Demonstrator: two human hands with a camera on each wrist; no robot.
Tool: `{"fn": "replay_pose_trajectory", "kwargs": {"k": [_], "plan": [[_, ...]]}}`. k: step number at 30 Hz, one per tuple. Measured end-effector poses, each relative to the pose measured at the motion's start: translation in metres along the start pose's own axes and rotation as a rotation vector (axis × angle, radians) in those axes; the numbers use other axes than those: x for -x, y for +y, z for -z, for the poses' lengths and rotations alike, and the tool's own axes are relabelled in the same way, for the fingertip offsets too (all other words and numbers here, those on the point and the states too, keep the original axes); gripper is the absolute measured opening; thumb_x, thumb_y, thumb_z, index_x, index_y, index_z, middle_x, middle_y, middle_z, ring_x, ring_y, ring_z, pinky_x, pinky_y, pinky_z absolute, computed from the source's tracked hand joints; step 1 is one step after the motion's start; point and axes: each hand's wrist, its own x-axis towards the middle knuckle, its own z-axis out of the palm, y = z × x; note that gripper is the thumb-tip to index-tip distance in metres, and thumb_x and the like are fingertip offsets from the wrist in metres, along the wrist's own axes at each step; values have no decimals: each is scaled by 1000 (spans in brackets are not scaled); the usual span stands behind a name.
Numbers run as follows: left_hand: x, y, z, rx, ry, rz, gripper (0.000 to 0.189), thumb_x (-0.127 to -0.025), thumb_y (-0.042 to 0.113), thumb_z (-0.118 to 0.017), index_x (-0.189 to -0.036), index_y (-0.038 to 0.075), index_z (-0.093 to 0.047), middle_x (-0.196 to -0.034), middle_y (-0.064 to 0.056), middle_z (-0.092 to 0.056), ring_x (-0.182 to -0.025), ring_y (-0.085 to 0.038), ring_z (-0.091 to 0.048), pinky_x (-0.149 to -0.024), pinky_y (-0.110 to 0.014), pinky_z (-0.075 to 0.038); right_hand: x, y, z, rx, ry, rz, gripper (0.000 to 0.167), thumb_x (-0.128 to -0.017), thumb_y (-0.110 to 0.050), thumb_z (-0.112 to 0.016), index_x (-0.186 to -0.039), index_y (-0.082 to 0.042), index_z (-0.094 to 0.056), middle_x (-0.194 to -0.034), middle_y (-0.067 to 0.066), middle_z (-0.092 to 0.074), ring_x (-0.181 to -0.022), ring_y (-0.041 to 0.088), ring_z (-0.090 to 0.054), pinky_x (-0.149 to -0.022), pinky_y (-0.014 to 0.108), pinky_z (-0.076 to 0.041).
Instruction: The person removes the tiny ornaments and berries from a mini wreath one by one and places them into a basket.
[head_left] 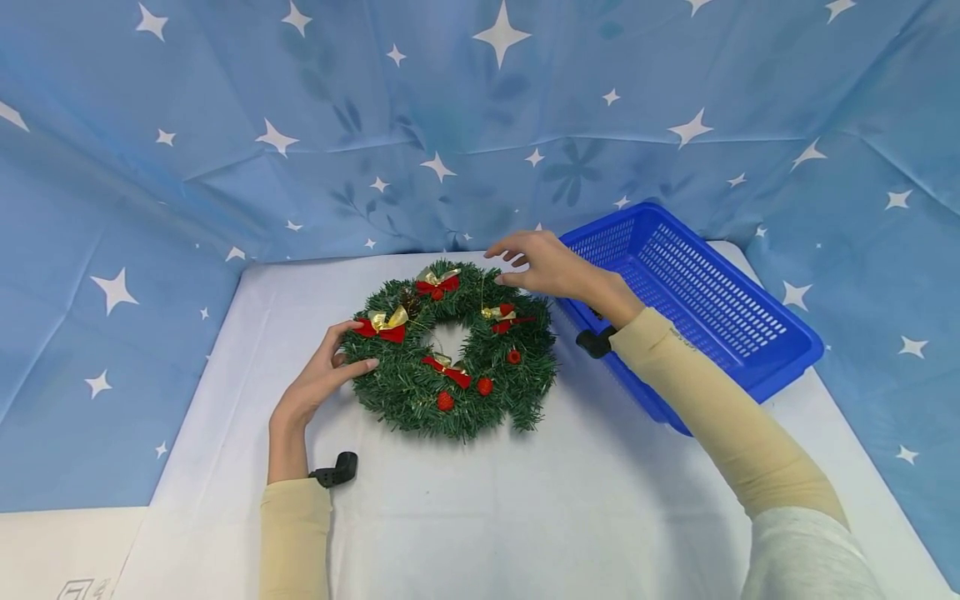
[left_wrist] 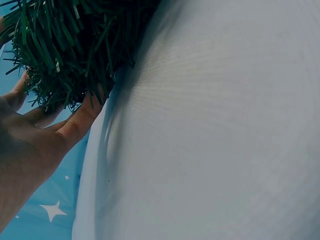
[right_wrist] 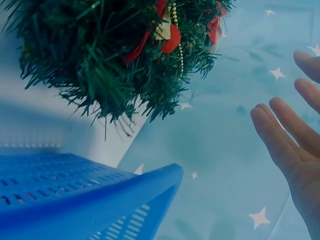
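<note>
A green Christmas wreath [head_left: 397,379] with red and gold bows and red berries lies on the white table in the head view. My left hand [head_left: 318,375] grips its left edge, thumb over the greenery and index finger beside a red bow [head_left: 382,331]. From the left wrist, fingers [left_wrist: 80,122] reach around the wreath's underside [left_wrist: 65,60]. My right hand [head_left: 543,262] hovers over the wreath's far right edge, fingers apart and loosely bent, holding nothing. In the right wrist view those fingers [right_wrist: 287,120] stand away from the wreath [right_wrist: 100,60].
A blue perforated plastic basket [head_left: 780,342] stands at the right, under my right forearm. White cloth [head_left: 450,517] covers the table. Blue star-printed fabric [head_left: 337,100] hangs behind and along both sides.
</note>
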Motion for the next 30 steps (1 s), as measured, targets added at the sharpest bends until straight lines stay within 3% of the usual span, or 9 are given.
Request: {"fn": "replay_pose_trajectory", "kwargs": {"k": [10,30], "plan": [[-1,0,0,-8,7,-1,85,-94,40,-76,-160,33,-23,-174,1,3,-157,-49,-6,-118,-74,-15,-10,-4,-7,-26,-16,26,42,-98,-14,-71,-138,-5,-63,-139,17,-63,-123,34,-63,-102,42,-54],[-2,-1,1,-15,2,7,85,-94,41,-76,-160,35,-23,-174,1,4,-157,-49,-6,-117,-75,-15,-29,-12,-23,-32,-27,65,39,-98,-14,-72,-134,-5,-66,-136,16,-65,-121,36,-64,-100,46,-55]]}}
